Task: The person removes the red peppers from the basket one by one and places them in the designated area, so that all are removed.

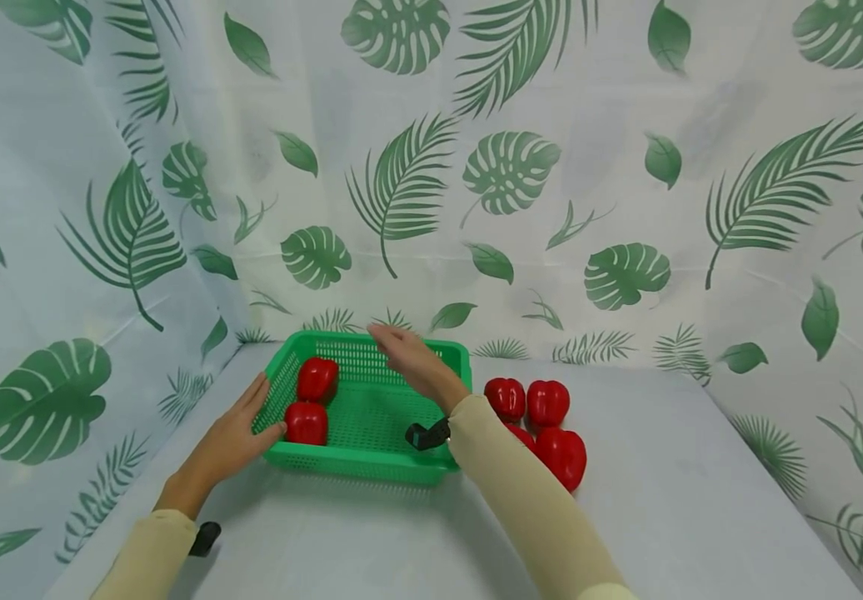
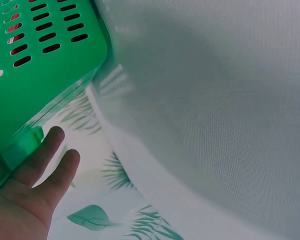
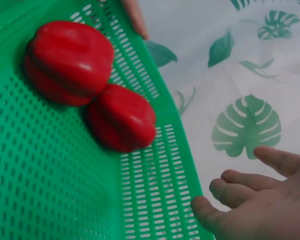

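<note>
A green perforated plastic basket (image 1: 360, 468) stands on the white table, with two red bell peppers (image 1: 318, 381) (image 1: 306, 423) along its left side. At the basket's left wall is my left hand (image 1: 232, 437), its thumb over the rim close to the nearer pepper. Its fingers extend loosely outside the rim, as the left wrist view also shows. My right hand (image 1: 420, 367) is over the basket's far right part, fingers extended and nothing in them. In the right wrist view that hand (image 3: 265, 200) overlaps the basket edge, palm bare.
Several more red bell peppers (image 1: 548, 404) lie grouped on the table (image 1: 649, 467) just right of the basket, partly hidden by my right sleeve (image 1: 529, 500). White sheets with green leaf prints (image 1: 416, 200) hang behind and at both sides. Each wrist wears a black camera (image 1: 428, 433).
</note>
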Tool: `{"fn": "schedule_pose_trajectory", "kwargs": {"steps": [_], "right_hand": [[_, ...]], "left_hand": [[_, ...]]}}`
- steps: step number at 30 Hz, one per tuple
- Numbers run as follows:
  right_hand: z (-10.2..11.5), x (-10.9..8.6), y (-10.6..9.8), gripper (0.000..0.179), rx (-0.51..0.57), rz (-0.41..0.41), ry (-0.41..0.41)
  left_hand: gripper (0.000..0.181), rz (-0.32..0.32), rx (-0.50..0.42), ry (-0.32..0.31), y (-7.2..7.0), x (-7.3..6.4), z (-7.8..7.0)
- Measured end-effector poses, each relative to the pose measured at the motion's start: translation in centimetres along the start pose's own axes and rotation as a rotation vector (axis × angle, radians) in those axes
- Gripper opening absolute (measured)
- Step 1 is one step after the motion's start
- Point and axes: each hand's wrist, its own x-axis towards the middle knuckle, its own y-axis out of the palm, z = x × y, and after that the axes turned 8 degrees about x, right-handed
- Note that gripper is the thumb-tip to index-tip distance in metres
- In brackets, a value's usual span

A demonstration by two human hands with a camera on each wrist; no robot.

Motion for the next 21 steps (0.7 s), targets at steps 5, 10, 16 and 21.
{"fn": "schedule_pose_trajectory", "kwargs": {"steps": [5, 10, 16, 21], "right_hand": [[-0.9, 1.3, 0.4, 0.065, -0.051, -0.020, 0.048], [-1.4, 2.3, 0.4, 0.064, -0.053, -0.015, 0.063], [-1.9, 3.6, 0.5, 0.067, -0.012, -0.005, 0.108], [-2.3, 4.3, 0.9, 0.064, -0.030, 0.018, 0.125]], "left_hand": [[0.092, 0.009, 0.020, -0.008, 0.0, -0.1, 0.3], [0.091, 0.003, 0.030, -0.004, 0.0, 0.1, 0.4], [0.092, -0.001, 0.019, -0.007, 0.0, 0.1, 0.3], [0.092, -0.011, 0.013, -0.006, 0.2, 0.2, 0.1]]}}
